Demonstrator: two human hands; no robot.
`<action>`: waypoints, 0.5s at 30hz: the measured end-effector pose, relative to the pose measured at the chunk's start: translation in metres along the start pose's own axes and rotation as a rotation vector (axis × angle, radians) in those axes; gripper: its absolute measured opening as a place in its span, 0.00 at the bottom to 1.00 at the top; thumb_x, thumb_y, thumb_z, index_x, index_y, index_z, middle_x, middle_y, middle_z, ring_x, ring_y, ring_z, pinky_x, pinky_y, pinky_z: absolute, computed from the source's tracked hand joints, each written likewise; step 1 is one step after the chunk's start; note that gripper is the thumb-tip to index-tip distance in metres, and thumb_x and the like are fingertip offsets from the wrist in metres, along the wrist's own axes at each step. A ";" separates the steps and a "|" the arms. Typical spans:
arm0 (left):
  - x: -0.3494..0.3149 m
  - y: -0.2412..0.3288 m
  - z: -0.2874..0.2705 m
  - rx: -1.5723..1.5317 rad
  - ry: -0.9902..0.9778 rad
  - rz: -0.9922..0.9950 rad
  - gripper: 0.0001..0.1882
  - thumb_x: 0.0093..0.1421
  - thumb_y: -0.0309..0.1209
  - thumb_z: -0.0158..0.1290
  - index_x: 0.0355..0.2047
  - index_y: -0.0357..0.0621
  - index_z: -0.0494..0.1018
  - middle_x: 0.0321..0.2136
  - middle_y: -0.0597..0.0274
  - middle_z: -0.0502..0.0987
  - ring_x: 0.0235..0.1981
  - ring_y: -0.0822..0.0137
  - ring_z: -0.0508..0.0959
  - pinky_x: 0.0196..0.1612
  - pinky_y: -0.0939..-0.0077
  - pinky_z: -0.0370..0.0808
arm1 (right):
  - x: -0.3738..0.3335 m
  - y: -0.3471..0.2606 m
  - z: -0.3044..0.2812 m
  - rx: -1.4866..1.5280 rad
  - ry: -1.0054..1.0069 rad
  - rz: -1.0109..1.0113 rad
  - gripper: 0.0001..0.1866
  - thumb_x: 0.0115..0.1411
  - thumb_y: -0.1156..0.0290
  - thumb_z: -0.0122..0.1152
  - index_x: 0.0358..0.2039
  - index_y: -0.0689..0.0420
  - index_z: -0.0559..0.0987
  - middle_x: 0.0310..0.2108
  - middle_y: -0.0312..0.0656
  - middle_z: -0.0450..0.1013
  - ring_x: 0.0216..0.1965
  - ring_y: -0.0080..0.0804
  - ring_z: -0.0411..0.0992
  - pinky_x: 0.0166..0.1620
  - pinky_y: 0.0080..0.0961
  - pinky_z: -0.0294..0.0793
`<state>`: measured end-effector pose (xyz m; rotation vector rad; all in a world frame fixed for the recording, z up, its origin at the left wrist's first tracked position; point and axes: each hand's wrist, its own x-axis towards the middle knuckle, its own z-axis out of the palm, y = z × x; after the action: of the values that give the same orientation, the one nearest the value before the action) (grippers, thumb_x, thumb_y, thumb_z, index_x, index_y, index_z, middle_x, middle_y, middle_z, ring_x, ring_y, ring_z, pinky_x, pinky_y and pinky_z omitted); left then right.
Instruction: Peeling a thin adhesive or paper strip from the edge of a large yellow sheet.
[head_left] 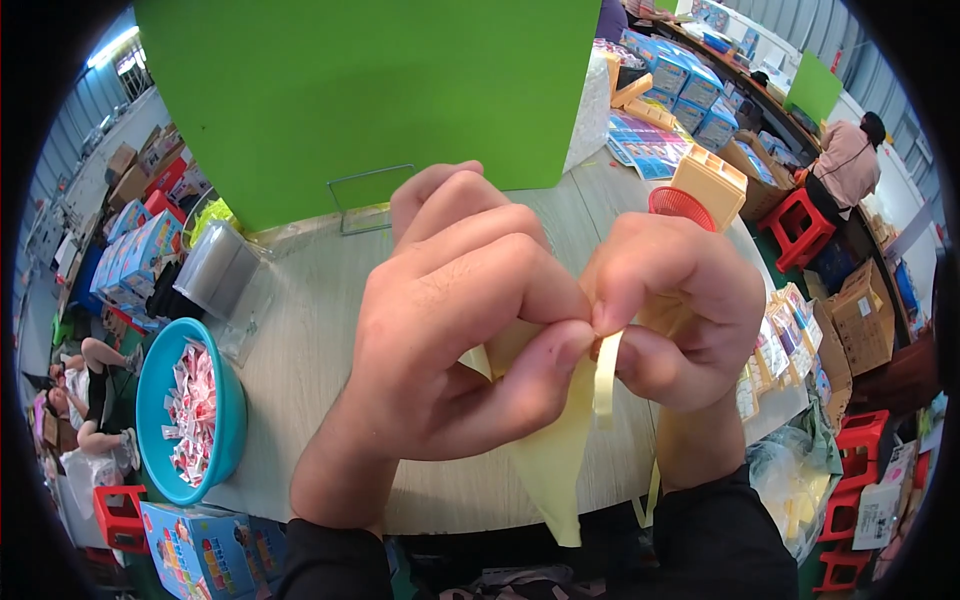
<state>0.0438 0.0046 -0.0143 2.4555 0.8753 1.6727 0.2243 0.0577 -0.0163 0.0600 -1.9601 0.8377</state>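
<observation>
Close in front of me, both hands are raised over the table and meet at the fingertips. My left hand [455, 310] is closed, with thumb and forefinger pinching a thin pale yellow cloth [558, 455]. My right hand [685, 310] is closed too, its thumb and forefinger pinching at the same spot, by a narrow yellow strap [604, 390]. The cloth hangs below the fingers to a pointed lower end near the table's front edge. Most of its upper part is hidden behind my hands, and the exact point between the fingertips cannot be made out.
A pale wooden table [300, 400] lies below, with a green panel [370, 100] and wire stand [372, 200] behind. At left is a teal basin [238, 420] of small wrapped packets. A red basket [682, 206], beige plastic case [712, 180] and boxes line the right. Other people sit farther off.
</observation>
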 end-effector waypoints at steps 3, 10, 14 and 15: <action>0.000 0.001 0.002 -0.070 0.018 0.005 0.13 0.55 0.38 0.54 0.20 0.45 0.67 0.19 0.69 0.64 0.26 0.68 0.64 0.55 0.57 0.58 | 0.000 -0.001 0.005 0.003 0.059 -0.030 0.12 0.56 0.66 0.65 0.28 0.61 0.74 0.26 0.42 0.73 0.26 0.26 0.70 0.28 0.19 0.68; -0.001 -0.001 0.002 -0.070 0.045 0.014 0.13 0.57 0.37 0.53 0.21 0.45 0.67 0.19 0.69 0.64 0.25 0.68 0.64 0.54 0.57 0.58 | -0.003 0.005 0.012 -0.052 0.090 -0.133 0.12 0.58 0.65 0.64 0.29 0.60 0.73 0.25 0.41 0.72 0.25 0.25 0.69 0.28 0.19 0.68; 0.000 -0.004 -0.003 0.066 0.037 0.046 0.13 0.57 0.37 0.54 0.20 0.45 0.68 0.18 0.68 0.64 0.25 0.67 0.65 0.54 0.58 0.59 | -0.001 0.010 0.008 -0.104 0.110 -0.148 0.08 0.53 0.74 0.64 0.31 0.62 0.75 0.25 0.40 0.73 0.24 0.25 0.70 0.28 0.18 0.69; 0.001 -0.005 -0.002 0.158 0.039 0.088 0.13 0.57 0.38 0.54 0.20 0.46 0.68 0.18 0.67 0.64 0.25 0.67 0.65 0.54 0.58 0.59 | 0.001 0.008 0.003 -0.084 0.091 -0.118 0.11 0.47 0.84 0.65 0.32 0.64 0.77 0.25 0.40 0.75 0.23 0.24 0.72 0.27 0.18 0.71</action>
<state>0.0399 0.0088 -0.0139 2.6076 0.9532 1.7489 0.2186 0.0626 -0.0212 0.0857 -1.8842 0.6688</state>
